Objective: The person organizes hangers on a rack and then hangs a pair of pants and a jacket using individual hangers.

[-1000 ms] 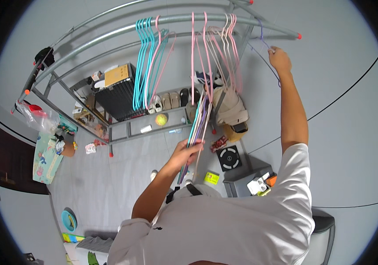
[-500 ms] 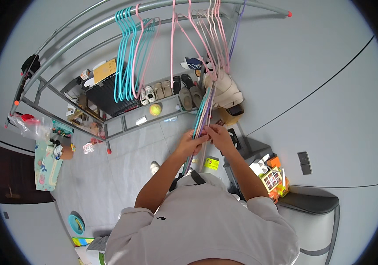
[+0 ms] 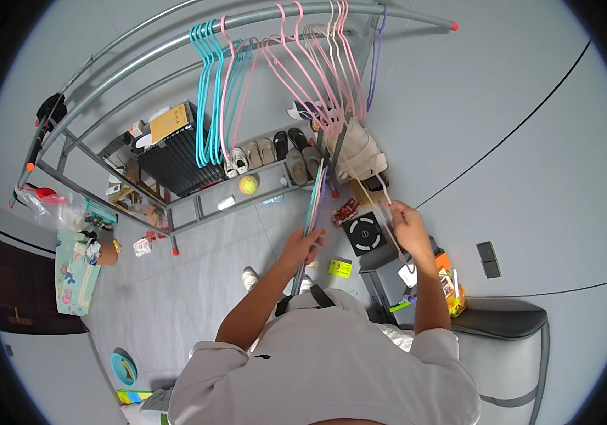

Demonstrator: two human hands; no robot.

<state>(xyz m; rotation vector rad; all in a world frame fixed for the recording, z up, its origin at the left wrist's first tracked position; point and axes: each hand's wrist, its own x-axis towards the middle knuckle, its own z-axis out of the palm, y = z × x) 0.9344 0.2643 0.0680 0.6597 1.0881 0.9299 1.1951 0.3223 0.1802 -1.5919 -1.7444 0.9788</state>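
My left hand (image 3: 303, 249) is closed around a bundle of thin hangers (image 3: 317, 191) in teal, pale and purple, standing nearly upright in front of my body. Out to the right, my right hand (image 3: 411, 228) grips a single pale hanger (image 3: 385, 191) near its hook end, apart from the bundle. Ahead is a grey metal rack rail (image 3: 261, 17). On it hang several teal hangers (image 3: 204, 99), several pink hangers (image 3: 303, 64) and a purple hanger (image 3: 376, 60) toward the right end.
Shoes (image 3: 264, 151) line the rack's lower shelf, with a yellow ball (image 3: 248, 185) below them. A beige bag (image 3: 358, 150) leans by the wall. Right of me are a black square object (image 3: 365, 234) and a dark grey chair (image 3: 502, 322). A teal basin (image 3: 123, 367) sits at lower left.
My hands were together at the bundle. My right hand has moved away to the right with one pale hanger, while the left keeps the bundle. Pink hangers on the rail have shifted.
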